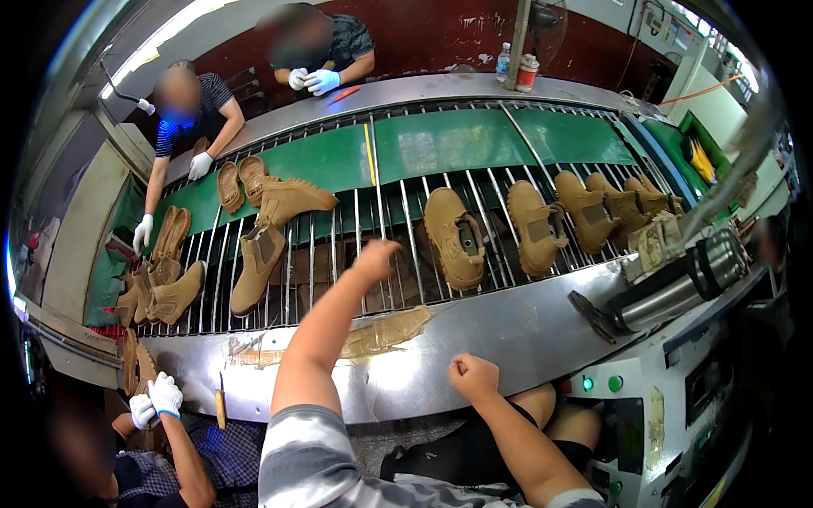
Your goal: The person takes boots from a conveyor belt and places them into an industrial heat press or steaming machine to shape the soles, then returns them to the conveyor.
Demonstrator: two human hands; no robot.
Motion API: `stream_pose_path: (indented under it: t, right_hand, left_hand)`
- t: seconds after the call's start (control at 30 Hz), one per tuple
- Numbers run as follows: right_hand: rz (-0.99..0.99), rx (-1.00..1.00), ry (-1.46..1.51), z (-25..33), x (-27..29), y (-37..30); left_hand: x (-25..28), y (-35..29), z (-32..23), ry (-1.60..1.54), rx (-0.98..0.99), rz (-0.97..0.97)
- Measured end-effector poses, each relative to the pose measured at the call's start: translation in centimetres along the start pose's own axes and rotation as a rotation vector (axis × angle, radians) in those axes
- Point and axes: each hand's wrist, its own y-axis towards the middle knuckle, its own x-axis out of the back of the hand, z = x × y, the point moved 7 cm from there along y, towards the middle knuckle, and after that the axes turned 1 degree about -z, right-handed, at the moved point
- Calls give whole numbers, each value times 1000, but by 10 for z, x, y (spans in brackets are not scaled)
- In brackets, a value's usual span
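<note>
My left hand (377, 260) is stretched out over the metal roller conveyor, between a tan ankle boot (257, 264) on its left and an upright tan boot (455, 240) on its right. It touches neither boot. Its fingers are mostly hidden behind the back of the hand, so I cannot tell how far they are closed. My right hand (475, 378) hovers by the front edge of the steel ledge (508, 339), its fingers curled into a loose fist with nothing visible in it. Another tan boot (296, 201) lies on its side across the rollers.
More tan boots (583, 212) line the rollers at right. Tan soles (229, 186) and boots (176, 294) sit at left. Green sheets (449, 140) cover the far rollers. A steel flask (686, 284) lies at right; a wooden-handled tool (221, 405) is near a gloved co-worker (165, 395).
</note>
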Motion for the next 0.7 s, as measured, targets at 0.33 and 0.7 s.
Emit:
stream_pose_path:
  t: [0.33, 0.7]
  right_hand:
    - [47, -6, -48, -4, 1, 8]
    - [-12, 10, 46, -5, 7, 10]
  left_hand:
    - [69, 74, 142, 1130, 152, 2]
    - [67, 78, 158, 949, 163, 201]
